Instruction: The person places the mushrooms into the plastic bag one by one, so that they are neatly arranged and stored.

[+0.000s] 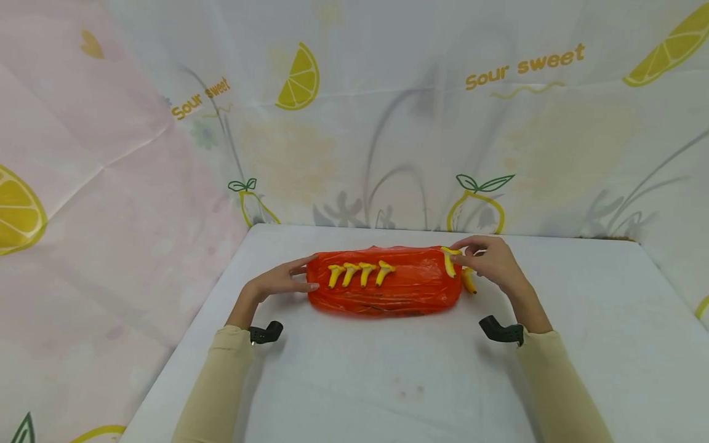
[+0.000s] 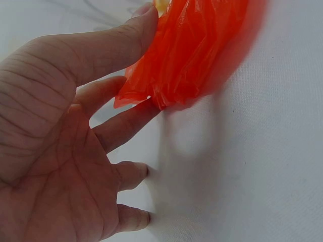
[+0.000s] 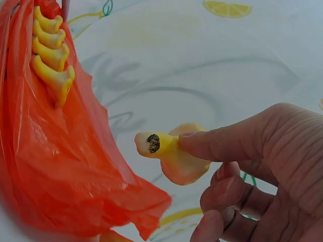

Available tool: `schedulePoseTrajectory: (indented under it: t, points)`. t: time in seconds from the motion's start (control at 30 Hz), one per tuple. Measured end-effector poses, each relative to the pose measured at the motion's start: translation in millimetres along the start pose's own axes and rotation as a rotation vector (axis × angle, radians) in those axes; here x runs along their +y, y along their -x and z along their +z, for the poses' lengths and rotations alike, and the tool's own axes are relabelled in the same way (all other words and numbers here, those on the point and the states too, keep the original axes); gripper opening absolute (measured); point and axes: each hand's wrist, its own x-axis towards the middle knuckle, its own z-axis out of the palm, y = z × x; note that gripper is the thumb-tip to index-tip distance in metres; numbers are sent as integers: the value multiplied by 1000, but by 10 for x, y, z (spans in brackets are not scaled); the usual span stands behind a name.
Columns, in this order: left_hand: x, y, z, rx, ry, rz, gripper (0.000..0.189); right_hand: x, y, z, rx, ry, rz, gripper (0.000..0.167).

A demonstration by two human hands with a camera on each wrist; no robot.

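Observation:
A red plastic bag [image 1: 421, 289], filled out into a long block, lies across the table. On its top several yellow mushrooms [image 1: 364, 274] with flared caps stand in a row, left of the middle. My left hand [image 1: 277, 280] holds the bag's left end, thumb on the near side and fingers at the far side. Over the right end, my right hand [image 1: 493, 261] pinches another yellow mushroom [image 3: 171, 151] between thumb and fingers, its dark-marked stem tip facing the wrist camera. One more yellow mushroom [image 1: 469, 281] lies against the bag's right end, partly hidden below that hand.
The white table [image 1: 360, 375] reaches to a hanging cloth [image 1: 343, 154] printed with lemons and words, close behind the bag. Black wrist straps with camera mounts [image 1: 501, 330] jut inward from both wrists.

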Motion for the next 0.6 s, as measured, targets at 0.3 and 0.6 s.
schedulePoseTrajectory:
  t: [0.3, 0.6]
  points:
    - [21, 8, 6, 4, -17, -5, 90, -109, -96, 166, -29, 0, -11, 29]
    - [-9, -13, 13, 6, -13, -7, 90, -194, -170, 344, -35, -3, -6, 24]
